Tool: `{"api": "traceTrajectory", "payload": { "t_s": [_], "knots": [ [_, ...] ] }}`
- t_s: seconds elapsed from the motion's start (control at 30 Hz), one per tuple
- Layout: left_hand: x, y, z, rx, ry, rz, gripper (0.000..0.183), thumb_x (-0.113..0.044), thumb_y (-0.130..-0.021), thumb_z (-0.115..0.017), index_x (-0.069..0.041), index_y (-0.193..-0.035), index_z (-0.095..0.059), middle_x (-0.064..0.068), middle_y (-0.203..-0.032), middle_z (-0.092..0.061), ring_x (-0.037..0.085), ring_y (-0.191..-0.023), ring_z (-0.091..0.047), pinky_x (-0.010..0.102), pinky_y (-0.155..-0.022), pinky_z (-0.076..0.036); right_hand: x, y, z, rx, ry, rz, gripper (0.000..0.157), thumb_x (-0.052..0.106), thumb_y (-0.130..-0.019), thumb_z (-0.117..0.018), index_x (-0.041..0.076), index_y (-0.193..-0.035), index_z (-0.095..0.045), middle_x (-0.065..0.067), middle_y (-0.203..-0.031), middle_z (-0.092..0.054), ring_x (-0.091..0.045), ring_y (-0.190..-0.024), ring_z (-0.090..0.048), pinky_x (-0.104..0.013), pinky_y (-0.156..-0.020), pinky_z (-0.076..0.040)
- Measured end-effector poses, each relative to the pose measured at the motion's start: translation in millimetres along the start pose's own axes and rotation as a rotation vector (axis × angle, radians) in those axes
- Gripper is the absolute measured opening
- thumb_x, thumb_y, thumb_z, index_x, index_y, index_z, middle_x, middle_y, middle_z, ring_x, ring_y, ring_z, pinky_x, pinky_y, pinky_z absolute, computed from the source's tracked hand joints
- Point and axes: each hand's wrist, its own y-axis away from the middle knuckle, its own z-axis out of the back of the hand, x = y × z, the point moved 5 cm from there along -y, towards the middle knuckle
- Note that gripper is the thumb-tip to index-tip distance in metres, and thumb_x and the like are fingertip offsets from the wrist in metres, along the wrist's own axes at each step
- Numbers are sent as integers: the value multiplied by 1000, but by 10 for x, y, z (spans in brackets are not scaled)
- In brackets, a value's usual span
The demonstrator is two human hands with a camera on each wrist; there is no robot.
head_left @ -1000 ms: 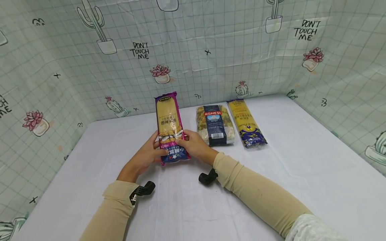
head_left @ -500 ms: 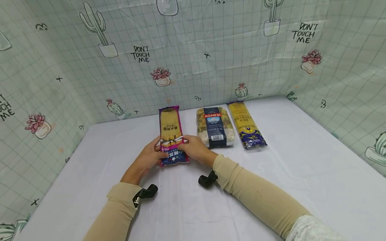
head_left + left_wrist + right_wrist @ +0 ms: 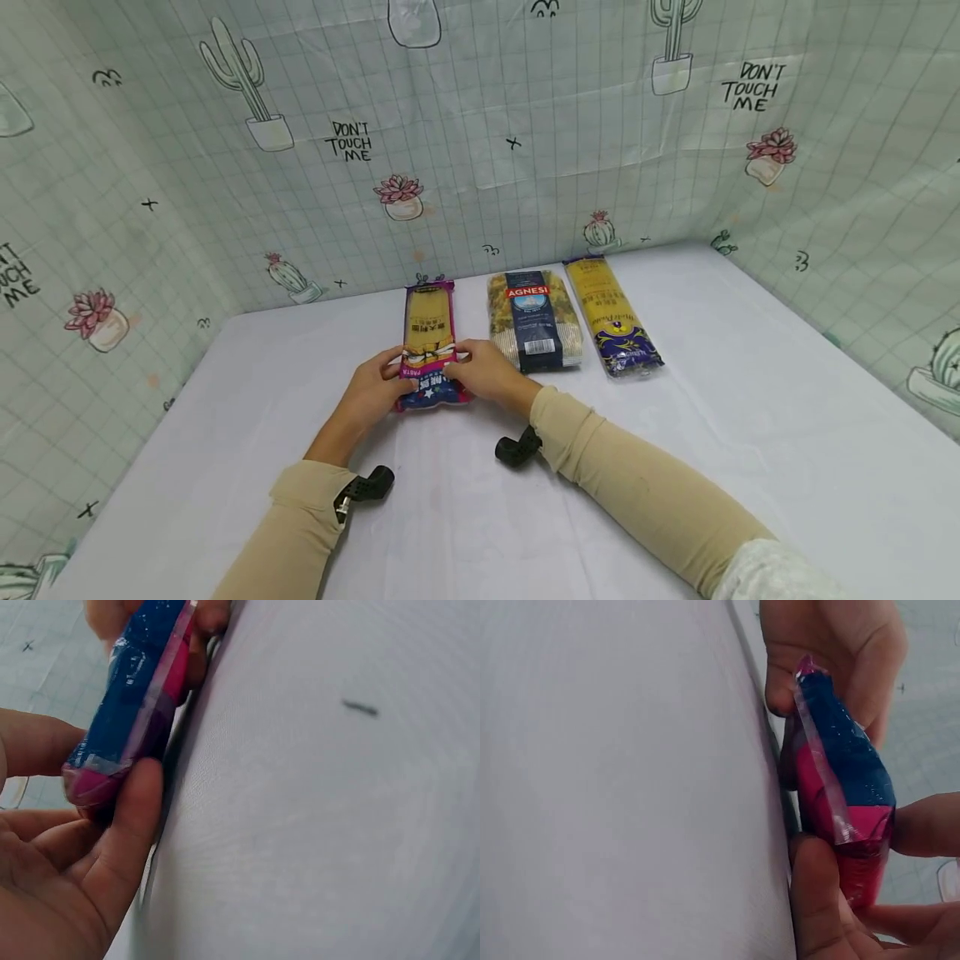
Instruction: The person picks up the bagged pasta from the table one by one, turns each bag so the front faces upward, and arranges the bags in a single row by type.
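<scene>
A pasta packet [image 3: 429, 346], long and flat with pink edges and a blue near end, lies between my two hands on the white table. On its left edge my left hand [image 3: 369, 390] grips it, thumb on top. My right hand [image 3: 486, 371] grips the right edge near the same end, thumb also on the top face. Up close in the left wrist view, the packet's blue and pink end [image 3: 135, 697] sits between thumb and fingers. In the right wrist view, fingers pinch the packet [image 3: 847, 772] from both sides, just over the cloth.
To the right of the held packet lies an AGNESI pasta bag [image 3: 534, 321] with a dark blue band. Further right, a yellow and purple spaghetti packet [image 3: 613, 317] lies slanted. A patterned cloth backdrop [image 3: 480, 142] rises behind the white table [image 3: 465, 500].
The packet's far end has come down from a raised tilt, and it now lies flat or nearly so. Both hands still hold it. The head view has shifted slightly.
</scene>
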Motion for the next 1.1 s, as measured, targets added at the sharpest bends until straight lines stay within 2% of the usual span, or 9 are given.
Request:
{"api": "traceTrajectory", "payload": {
  "t_s": [0.2,0.3,0.47,0.53,0.67,0.8,0.93,1.1],
  "knots": [
    [53,21,8,-29,-73,-7,65,-11,-95,-68,-8,-153,-39,21,-142,-55,33,-120,-61,44,-98,-50,85,41,-84,17,288,70,56,22,-97,-63,-2,-145,-48,-14,-122,-66,-20,-100,-64,-37,-89,-53],
    [20,50,31,-52,-161,-40,58,-12,-95,-68,-6,-148,-46,21,-140,-56,33,-123,-58,46,-102,-47,176,74,-136,50,438,98,58,29,-96,-63,2,-145,-49,-13,-127,-64,-21,-101,-61,-37,-90,-52],
    [-36,57,53,-70,-287,-79,47,-16,-95,-69,-6,-139,-57,19,-138,-58,33,-124,-56,49,-105,-44,277,104,-82,68,590,141,46,32,-96,-62,5,-134,-60,-9,-118,-68,-19,-93,-61,-37,-85,-52],
    [-42,53,57,-66,-314,-82,46,-18,-94,-70,-7,-137,-59,20,-136,-59,34,-121,-57,49,-103,-46,305,113,-15,60,602,150,42,32,-97,-61,6,-130,-63,-7,-113,-69,-17,-90,-62,-37,-82,-53],
    [-40,71,91,-65,-344,-85,46,-27,-96,-69,-8,-136,-60,18,-131,-63,31,-111,-62,44,-93,-53,364,134,146,11,554,184,37,32,-99,-59,9,-127,-66,-4,-111,-70,-16,-93,-64,-37,-82,-54],
    [19,126,168,-92,-329,-44,47,-38,-100,-61,-8,-136,-59,14,-130,-63,27,-100,-65,38,-83,-56,368,181,280,-33,506,247,32,31,-100,-57,10,-121,-69,-2,-106,-70,-15,-93,-63,-34,-79,-54],
    [69,156,255,-118,-336,-34,46,-39,-102,-55,-7,-135,-59,15,-130,-62,29,-109,-62,46,-92,-52,312,270,500,-80,461,302,28,28,-100,-57,11,-116,-72,3,-100,-69,-13,-88,-61,-33,-77,-53],
    [48,115,377,-147,-346,-66,41,-31,-104,-53,-3,-132,-61,17,-128,-64,32,-117,-59,52,-99,-47,178,370,926,-177,413,379,25,25,-101,-57,10,-114,-72,3,-95,-69,-15,-87,-62,-36,-77,-53]
  ]
}}
